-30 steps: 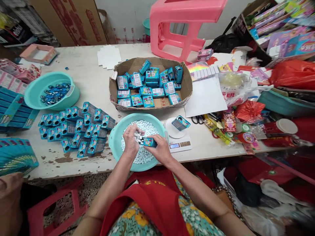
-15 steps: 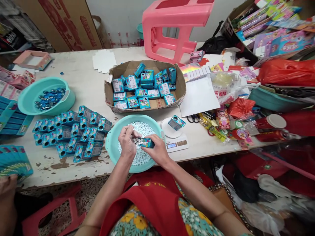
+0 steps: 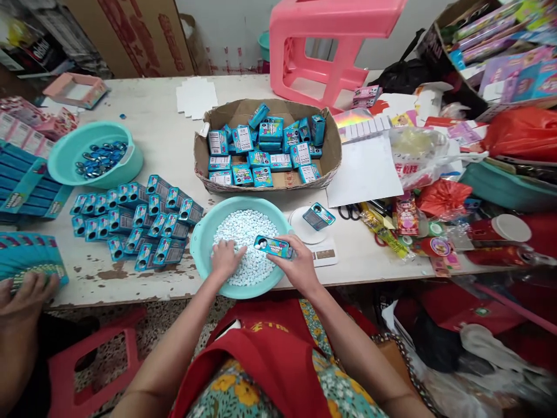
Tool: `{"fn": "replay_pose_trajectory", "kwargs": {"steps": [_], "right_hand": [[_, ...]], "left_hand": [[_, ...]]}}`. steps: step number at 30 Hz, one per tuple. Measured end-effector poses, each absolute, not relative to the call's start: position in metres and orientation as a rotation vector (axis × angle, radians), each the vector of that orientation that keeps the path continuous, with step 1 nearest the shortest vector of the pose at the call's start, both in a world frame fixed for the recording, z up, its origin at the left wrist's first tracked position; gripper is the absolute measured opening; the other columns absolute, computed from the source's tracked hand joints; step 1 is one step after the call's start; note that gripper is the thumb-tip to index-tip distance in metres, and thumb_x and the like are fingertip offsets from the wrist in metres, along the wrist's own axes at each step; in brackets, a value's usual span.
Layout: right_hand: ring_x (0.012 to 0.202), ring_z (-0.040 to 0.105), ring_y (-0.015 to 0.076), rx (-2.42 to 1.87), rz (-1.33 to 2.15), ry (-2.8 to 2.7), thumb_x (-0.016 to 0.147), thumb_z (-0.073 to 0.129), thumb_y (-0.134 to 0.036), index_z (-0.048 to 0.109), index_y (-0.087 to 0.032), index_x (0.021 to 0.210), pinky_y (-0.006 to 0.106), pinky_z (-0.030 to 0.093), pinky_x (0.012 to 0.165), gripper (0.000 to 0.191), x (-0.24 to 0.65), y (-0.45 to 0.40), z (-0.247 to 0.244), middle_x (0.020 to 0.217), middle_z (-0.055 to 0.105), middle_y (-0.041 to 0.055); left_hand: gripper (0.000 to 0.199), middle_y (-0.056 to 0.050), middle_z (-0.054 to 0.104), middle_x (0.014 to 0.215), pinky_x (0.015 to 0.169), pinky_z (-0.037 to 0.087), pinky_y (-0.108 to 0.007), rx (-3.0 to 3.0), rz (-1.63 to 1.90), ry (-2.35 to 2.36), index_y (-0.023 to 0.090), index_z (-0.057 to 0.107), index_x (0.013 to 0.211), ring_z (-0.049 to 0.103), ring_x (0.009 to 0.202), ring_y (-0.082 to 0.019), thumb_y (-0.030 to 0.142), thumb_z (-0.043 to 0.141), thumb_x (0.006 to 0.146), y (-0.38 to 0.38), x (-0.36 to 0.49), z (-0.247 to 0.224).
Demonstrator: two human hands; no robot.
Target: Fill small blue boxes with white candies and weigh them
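Observation:
A turquoise bowl (image 3: 196, 247) holds a bed of small pale candies (image 3: 250, 223). My left hand (image 3: 226, 259) rests on the candies at the left side, fingers apart and fingertips partly sunk among them. Over the bowl's right side, my right hand (image 3: 299, 262) grips a small blue candy box (image 3: 275, 247), tilted, with white candies showing at its left end. A white kitchen scale (image 3: 326, 253) stands just right of the bowl, partly covered by that hand. Another blue box (image 3: 319, 216) sits on the scale's round plate.
Several blue boxes (image 3: 139, 217) stand grouped to the left. Behind the bowl, a cardboard tray (image 3: 202, 157) holds more boxes. A second turquoise bowl (image 3: 56, 159) contains shiny blue pieces. Scissors (image 3: 348, 212) lie right of the scale. A co-worker's hand (image 3: 28, 296) touches blue cartons at far left.
My left hand has moved down from beside the box's opening onto the candies, and its fingers have spread. The box in my right hand has turned its printed face toward me. The view has shifted slightly.

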State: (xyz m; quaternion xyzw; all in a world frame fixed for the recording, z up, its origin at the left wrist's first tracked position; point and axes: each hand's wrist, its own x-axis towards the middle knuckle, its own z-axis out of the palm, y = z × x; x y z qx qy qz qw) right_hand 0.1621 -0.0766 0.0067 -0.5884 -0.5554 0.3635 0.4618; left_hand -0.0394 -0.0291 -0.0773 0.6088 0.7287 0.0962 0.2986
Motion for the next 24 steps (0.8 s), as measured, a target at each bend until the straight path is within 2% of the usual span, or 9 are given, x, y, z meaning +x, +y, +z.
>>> {"fn": "replay_pose_trajectory", "kwargs": {"steps": [3, 7, 11, 13, 15, 17, 19, 22, 24], "right_hand": [[0.098, 0.06, 0.0223, -1.454, 0.871, -1.362, 0.073, 0.072, -0.029, 0.063, -0.024, 0.102, 0.037, 0.047, 0.088, 0.031, 0.16, -0.068, -0.003, 0.102, 0.064, 0.0045], [0.094, 0.061, 0.0215, -1.446, 0.849, -1.41, 0.072, 0.072, -0.028, 0.064, -0.022, 0.099, 0.036, 0.048, 0.086, 0.029, 0.149, -0.058, -0.024, 0.097, 0.065, 0.0044], [0.093, 0.061, 0.0211, -1.474, 0.843, -1.452, 0.072, 0.07, -0.03, 0.062, -0.022, 0.099, 0.035, 0.048, 0.083, 0.029, 0.144, -0.054, -0.042, 0.096, 0.064, 0.0043], [0.093, 0.06, 0.0215, -1.5, 0.831, -1.475, 0.073, 0.069, -0.029, 0.062, -0.022, 0.099, 0.035, 0.048, 0.083, 0.028, 0.145, -0.056, -0.047, 0.096, 0.064, 0.0045], [0.094, 0.06, 0.0217, -1.524, 0.815, -1.503, 0.073, 0.069, -0.028, 0.061, -0.022, 0.1, 0.035, 0.048, 0.084, 0.029, 0.146, -0.057, -0.051, 0.097, 0.063, 0.0046], [0.095, 0.059, 0.0217, -1.545, 0.809, -1.538, 0.072, 0.068, -0.025, 0.06, -0.022, 0.1, 0.034, 0.048, 0.083, 0.029, 0.145, -0.059, -0.052, 0.097, 0.062, 0.0045], [0.093, 0.059, 0.0218, -1.562, 0.82, -1.59, 0.072, 0.067, -0.021, 0.06, -0.022, 0.099, 0.033, 0.048, 0.081, 0.028, 0.141, -0.06, -0.05, 0.096, 0.062, 0.0043], [0.089, 0.06, 0.0218, -1.557, 0.857, -1.648, 0.071, 0.065, -0.019, 0.061, -0.022, 0.098, 0.032, 0.048, 0.077, 0.027, 0.133, -0.061, -0.038, 0.092, 0.062, 0.0039], [0.088, 0.06, 0.0216, -1.537, 0.864, -1.641, 0.072, 0.066, -0.022, 0.061, -0.023, 0.098, 0.032, 0.049, 0.076, 0.027, 0.129, -0.06, -0.028, 0.092, 0.062, 0.0037]], "left_hand": [[0.056, -0.021, 0.05, 0.122, 0.087, 0.034, -0.058, 1.799, -0.079, 1.95, 0.019, 0.057, 0.112, 0.041, 0.114, -0.043, 0.06, 0.051, 0.075, -0.058, -0.01, -0.094], [0.045, -0.019, 0.054, 0.117, 0.083, 0.04, -0.047, 1.895, -0.058, 1.771, 0.02, 0.056, 0.115, 0.051, 0.105, -0.037, 0.047, 0.052, 0.079, -0.071, 0.015, -0.102], [0.023, -0.01, 0.063, 0.086, 0.068, 0.044, -0.033, 1.584, 0.279, 1.704, 0.022, 0.064, 0.09, 0.06, 0.082, -0.027, 0.033, 0.062, 0.07, -0.053, -0.007, -0.106], [0.016, -0.004, 0.059, 0.067, 0.056, 0.042, -0.027, 1.309, 0.508, 1.654, 0.021, 0.063, 0.077, 0.058, 0.066, -0.021, 0.034, 0.064, 0.067, -0.042, -0.021, -0.099], [0.019, 0.0, 0.053, 0.059, 0.043, 0.035, -0.021, 1.038, 0.703, 1.569, 0.02, 0.059, 0.072, 0.051, 0.051, -0.015, 0.037, 0.065, 0.066, -0.035, -0.027, -0.083], [0.022, 0.002, 0.052, 0.061, 0.037, 0.029, -0.019, 0.835, 0.897, 1.431, 0.019, 0.056, 0.073, 0.046, 0.044, -0.01, 0.037, 0.065, 0.067, -0.029, -0.024, -0.061], [0.021, 0.001, 0.053, 0.065, 0.038, 0.034, -0.018, 0.706, 1.096, 1.261, 0.019, 0.053, 0.075, 0.048, 0.048, -0.01, 0.034, 0.066, 0.068, -0.024, -0.015, -0.039], [0.019, 0.002, 0.053, 0.064, 0.05, 0.046, -0.021, 0.588, 1.303, 1.141, 0.019, 0.05, 0.072, 0.053, 0.055, -0.011, 0.031, 0.063, 0.071, -0.017, -0.001, -0.015], [0.019, 0.002, 0.052, 0.064, 0.056, 0.05, -0.024, 0.56, 1.389, 1.122, 0.018, 0.048, 0.071, 0.054, 0.057, -0.01, 0.031, 0.062, 0.072, -0.012, 0.004, -0.007]]}}
